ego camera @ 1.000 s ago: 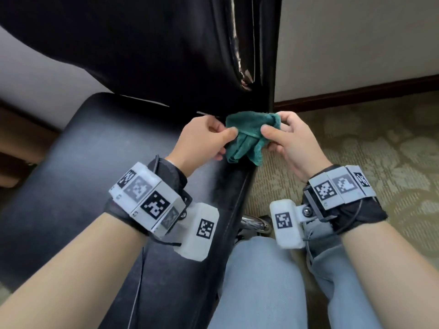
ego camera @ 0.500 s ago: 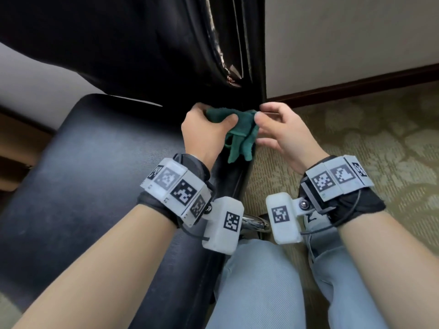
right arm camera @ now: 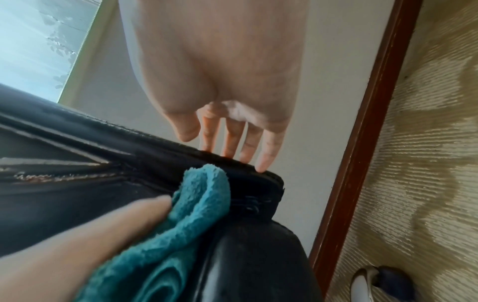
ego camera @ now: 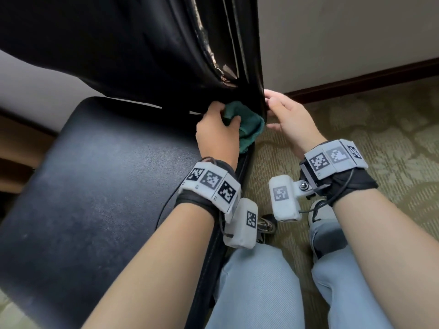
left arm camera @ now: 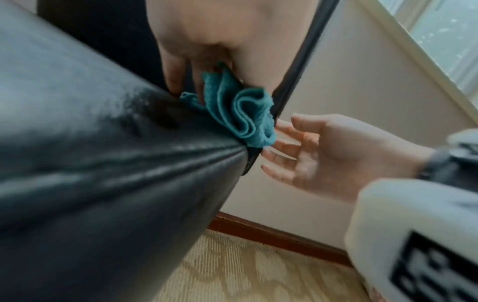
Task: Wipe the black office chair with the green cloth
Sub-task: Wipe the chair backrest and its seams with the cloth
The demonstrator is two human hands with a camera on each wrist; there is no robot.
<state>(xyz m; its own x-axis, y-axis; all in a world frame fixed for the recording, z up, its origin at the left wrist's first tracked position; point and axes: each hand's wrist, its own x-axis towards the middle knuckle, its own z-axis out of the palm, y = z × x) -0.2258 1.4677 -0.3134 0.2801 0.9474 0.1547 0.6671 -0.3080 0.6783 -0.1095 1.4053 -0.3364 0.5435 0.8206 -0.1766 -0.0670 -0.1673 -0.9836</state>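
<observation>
Left hand (ego camera: 217,131): your fingers are curled round the green cloth (ego camera: 247,122), bunching it and pushing it into the corner where the backrest meets the seat; in the left wrist view folds of it spill out below your fingertips onto the seat edge.
Right hand (ego camera: 288,119): your fingers are straight and spread, gripping nothing; in the right wrist view the fingertips (right arm camera: 261,163) rest on the outer rim of the backrest, just beside the cloth but on the far side of that rim.
Cloth: crumpled under your left fingers, touching the black office chair (ego camera: 99,186) at the lower right corner of the backrest, partly hanging over the seat edge.
What changed: a second ago both hands pinched the cloth between them in front of the chair edge. Since then your right hand has let go, and your left hand alone has carried the cloth forward against the backrest.
What it means: the hand-over looks finished and wiping is likely beginning at this corner; your right hand now seems to steady the backrest.
Progress: early, I judge; the broad seat surface behind your left wrist shows no cloth contact at this moment.
Watch for: worn, cracked trim (ego camera: 223,74) above your left fingers, which could snag the cloth.
</observation>
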